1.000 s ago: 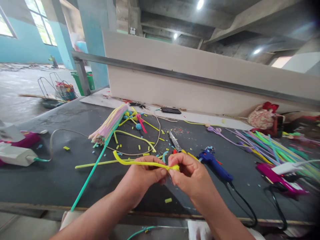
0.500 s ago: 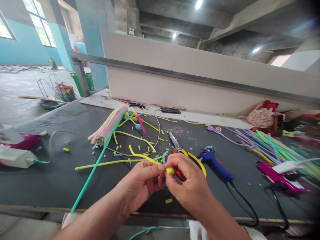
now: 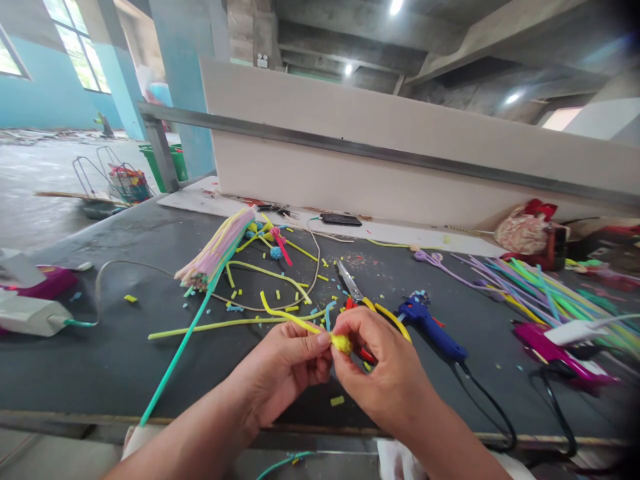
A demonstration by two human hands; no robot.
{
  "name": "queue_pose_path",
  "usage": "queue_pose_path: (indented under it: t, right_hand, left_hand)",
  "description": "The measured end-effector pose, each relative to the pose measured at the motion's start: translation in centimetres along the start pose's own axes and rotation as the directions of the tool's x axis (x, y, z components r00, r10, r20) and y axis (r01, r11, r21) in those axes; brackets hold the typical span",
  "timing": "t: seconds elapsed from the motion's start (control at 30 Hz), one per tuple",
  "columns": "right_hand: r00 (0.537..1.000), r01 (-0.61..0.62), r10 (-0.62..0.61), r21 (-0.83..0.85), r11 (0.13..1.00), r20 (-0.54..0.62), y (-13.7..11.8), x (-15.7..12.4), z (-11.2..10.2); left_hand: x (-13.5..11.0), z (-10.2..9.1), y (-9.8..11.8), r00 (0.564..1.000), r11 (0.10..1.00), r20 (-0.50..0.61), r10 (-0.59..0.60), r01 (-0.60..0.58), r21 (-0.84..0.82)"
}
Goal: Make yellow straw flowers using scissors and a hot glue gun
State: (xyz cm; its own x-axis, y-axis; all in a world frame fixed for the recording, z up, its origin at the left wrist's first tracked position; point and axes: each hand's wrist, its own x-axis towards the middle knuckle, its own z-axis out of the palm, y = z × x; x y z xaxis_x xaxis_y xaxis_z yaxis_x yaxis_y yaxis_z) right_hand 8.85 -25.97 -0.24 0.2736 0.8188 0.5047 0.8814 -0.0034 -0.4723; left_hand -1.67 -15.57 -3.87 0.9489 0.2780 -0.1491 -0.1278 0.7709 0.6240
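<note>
My left hand (image 3: 287, 363) and my right hand (image 3: 377, 363) meet over the near edge of a dark table (image 3: 100, 360). Both pinch a yellow pipe cleaner (image 3: 290, 319). Its near end is rolled into a small tight yellow coil (image 3: 342, 343) between my fingertips. The loose tail runs up and left from my left thumb. Scissors with yellow and red handles (image 3: 357, 297) lie just behind my right hand.
A blue glue gun (image 3: 430, 330) with a black cord lies right of my hands. A bundle of pastel pipe cleaners (image 3: 217, 250) and cut scraps lie behind. More coloured pipe cleaners (image 3: 545, 293) and a pink glue gun (image 3: 555, 350) lie at right, a white and pink device (image 3: 30, 310) at left.
The pipe cleaner's near end has been rolled up into a tight coil between my fingertips. Its free tail has shortened and swung up and right.
</note>
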Motion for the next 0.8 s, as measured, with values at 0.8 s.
queue_pose_path:
  t: [0.8]
  right_hand:
    - [0.991, -0.128, 0.118, 0.233, 0.964, 0.058, 0.5, -0.8, -1.1]
  left_hand:
    - [-0.3, 0.0, 0.3, 0.999, 0.992, -0.045, -0.027, 0.021, -0.127]
